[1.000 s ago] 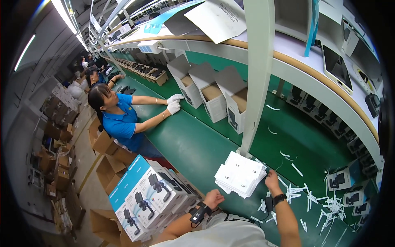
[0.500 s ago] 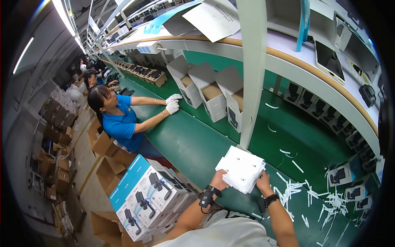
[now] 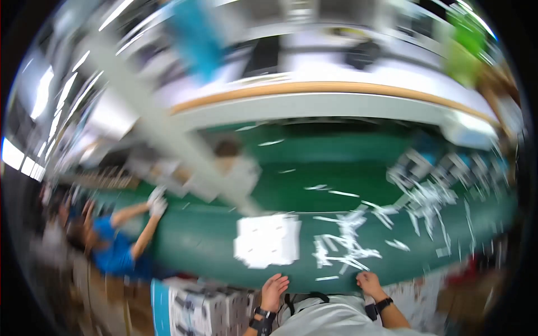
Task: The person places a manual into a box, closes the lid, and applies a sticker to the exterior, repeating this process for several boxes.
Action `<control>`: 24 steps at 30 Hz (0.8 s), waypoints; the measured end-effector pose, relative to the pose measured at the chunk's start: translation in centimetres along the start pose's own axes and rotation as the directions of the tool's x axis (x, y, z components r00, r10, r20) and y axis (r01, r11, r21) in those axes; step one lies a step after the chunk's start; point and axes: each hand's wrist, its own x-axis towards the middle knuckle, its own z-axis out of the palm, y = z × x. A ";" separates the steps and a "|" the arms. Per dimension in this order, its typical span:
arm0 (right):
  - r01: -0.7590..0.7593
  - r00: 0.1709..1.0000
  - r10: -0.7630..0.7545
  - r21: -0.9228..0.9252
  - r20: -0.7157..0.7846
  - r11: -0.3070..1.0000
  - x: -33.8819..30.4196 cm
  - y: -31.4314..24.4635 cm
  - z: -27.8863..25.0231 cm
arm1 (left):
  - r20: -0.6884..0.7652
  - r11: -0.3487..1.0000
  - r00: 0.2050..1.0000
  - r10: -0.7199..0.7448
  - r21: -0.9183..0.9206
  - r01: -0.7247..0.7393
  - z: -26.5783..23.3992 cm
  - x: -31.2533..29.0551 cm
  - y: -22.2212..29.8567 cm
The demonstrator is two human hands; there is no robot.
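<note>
A stack of white sheets point(image 3: 267, 241) with small dark marks lies on the green bench surface point(image 3: 213, 252), apart from both hands. My left hand point(image 3: 274, 284) is just below the stack at the bench's near edge, fingers stretched out, holding nothing. By the same edge, my right hand point(image 3: 369, 281) has its fingers curled in, and I see nothing in them. A scatter of white paper strips point(image 3: 344, 243) lies between the stack and the right side, beyond my right hand.
More strips point(image 3: 428, 199) are heaped at the right near blurred boxes point(image 3: 414, 167). A pale post point(image 3: 185, 148) rises behind the stack. Above runs a shelf edge point(image 3: 314, 88). Printed boxes point(image 3: 193, 308) stand lower left; a co-worker in blue point(image 3: 115, 246) reaches over the bench.
Both hands have let go of the white stack, which now rests on the bench, and drawn back to the near edge. The view has swung to the right and is blurred.
</note>
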 end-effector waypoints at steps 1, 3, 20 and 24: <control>-0.019 0.998 0.017 -0.026 -0.065 0.999 -1.2 -0.4 -0.1 | 0.084 0.998 0.996 0.019 0.055 -0.024 1.3 -0.1 -0.2; 0.066 0.985 -0.101 -0.228 -0.143 0.971 -2.5 0.0 -0.5 | 0.225 0.972 0.972 0.067 0.206 -0.115 3.8 0.7 -0.3; -0.314 0.748 0.501 0.433 -0.435 0.845 -17.1 29.1 -8.6 | 0.211 0.604 0.863 -0.458 0.787 0.129 20.2 3.2 -7.4; -0.331 0.591 0.657 0.603 -0.467 0.726 -19.3 36.6 -5.5 | 0.231 0.514 0.804 -0.547 0.851 0.106 22.9 2.5 -7.9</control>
